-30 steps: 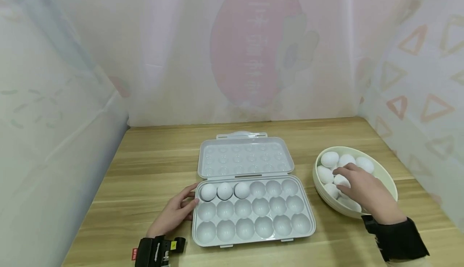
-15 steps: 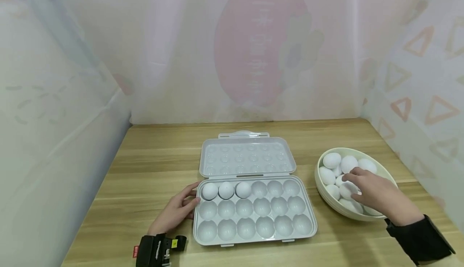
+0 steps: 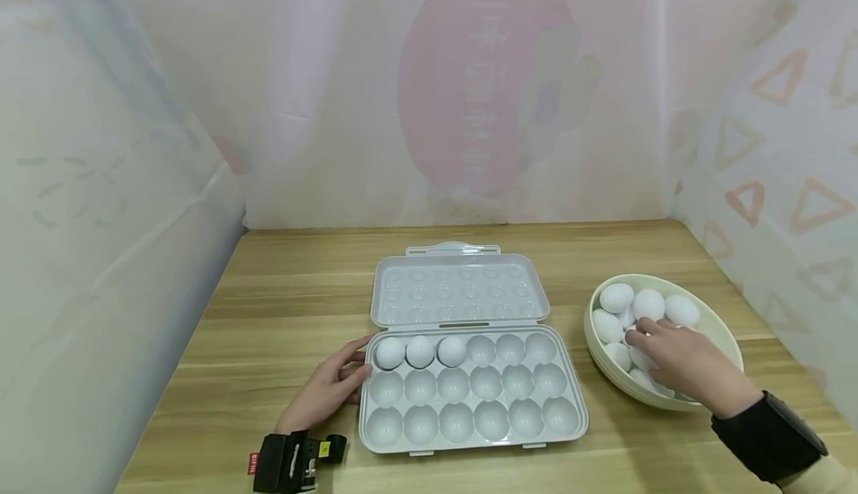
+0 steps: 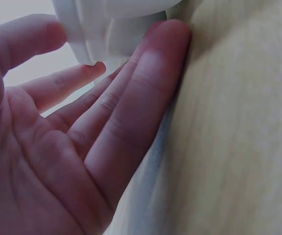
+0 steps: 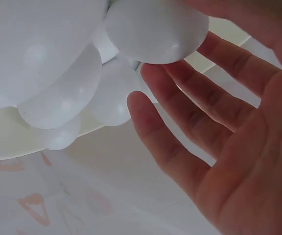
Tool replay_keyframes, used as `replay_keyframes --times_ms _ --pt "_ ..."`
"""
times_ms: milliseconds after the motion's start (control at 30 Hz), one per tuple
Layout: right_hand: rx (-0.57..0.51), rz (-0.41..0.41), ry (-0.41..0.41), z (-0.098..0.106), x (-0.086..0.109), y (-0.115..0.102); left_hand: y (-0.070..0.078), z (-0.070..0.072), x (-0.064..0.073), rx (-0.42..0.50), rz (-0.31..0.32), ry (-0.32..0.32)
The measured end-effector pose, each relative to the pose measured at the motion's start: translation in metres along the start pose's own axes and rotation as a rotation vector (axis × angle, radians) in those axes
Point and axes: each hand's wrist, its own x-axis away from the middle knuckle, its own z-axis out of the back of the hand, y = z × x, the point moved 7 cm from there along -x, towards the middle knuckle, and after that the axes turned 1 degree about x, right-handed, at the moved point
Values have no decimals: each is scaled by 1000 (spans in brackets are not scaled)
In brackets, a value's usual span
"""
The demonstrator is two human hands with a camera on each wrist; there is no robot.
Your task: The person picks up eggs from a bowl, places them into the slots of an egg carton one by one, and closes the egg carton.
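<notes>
At lower centre, the left hand [image 3: 322, 393] grips the tray [image 3: 485, 384] by its left edge; at right, the right hand [image 3: 693, 366] has thumb and fingers round an egg [image 5: 155, 32] in the bowl [image 3: 727, 337]. Wooden table [image 3: 288, 300]; patterned sheets [image 3: 335, 92] above.

The left hand [image 3: 326, 390] touches an open pale-grey tray [image 3: 485, 384], three eggs [image 3: 420, 352] in its far row, while the right hand [image 3: 690, 363] pinches a white egg [image 5: 155, 32] among others in a cream bowl [image 3: 719, 328]
</notes>
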Motion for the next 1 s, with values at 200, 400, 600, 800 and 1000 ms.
replay_keyframes --times_ms 200,400,600,800,1000 --pt "31 11 22 -5 0 0 1 0 0 -8 -1 4" --pt "-8 33 2 -7 0 5 2 1 1 0 8 5" --pt "-116 55 -25 -5 2 10 0 -1 1 21 10 -5" --pt "-156 64 8 0 2 11 -1 0 1 29 20 3" --pt "-131 107 105 12 0 6 1 0 1 23 17 0"
